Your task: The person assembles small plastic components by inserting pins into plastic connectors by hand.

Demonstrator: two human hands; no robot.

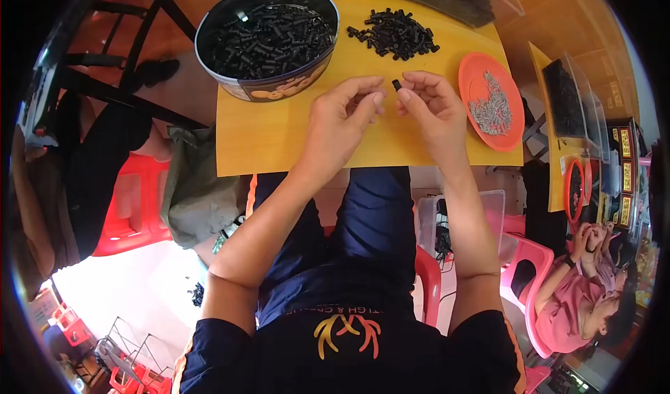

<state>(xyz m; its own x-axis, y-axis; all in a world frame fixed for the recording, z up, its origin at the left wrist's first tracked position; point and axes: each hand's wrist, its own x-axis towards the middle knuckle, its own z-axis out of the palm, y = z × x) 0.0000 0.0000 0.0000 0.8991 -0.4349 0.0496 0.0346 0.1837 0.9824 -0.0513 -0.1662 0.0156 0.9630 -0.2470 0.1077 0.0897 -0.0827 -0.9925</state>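
My right hand (438, 111) pinches a small black cylindrical piece (396, 85) between thumb and forefinger, above the yellow table. Just left of it, my left hand (342, 115) has its thumb and fingertips drawn together; whatever they may hold is too small to make out. The hands are a little apart. Beyond them lies a loose pile of similar black pieces (396, 34). To the right of my right hand, an orange-red plate (473, 134) carries many small silvery metal pieces (493, 108). A large round tin (269, 90) at the upper left is filled with black pieces (272, 41).
The yellow table (265, 139) ends close to my lap. A clear bin (433, 0) of black parts stands at its far edge. On the right, a co-worker in pink (565, 303) sits by another table with a red-rimmed tray (574, 191). A red stool (136, 205) stands at left.
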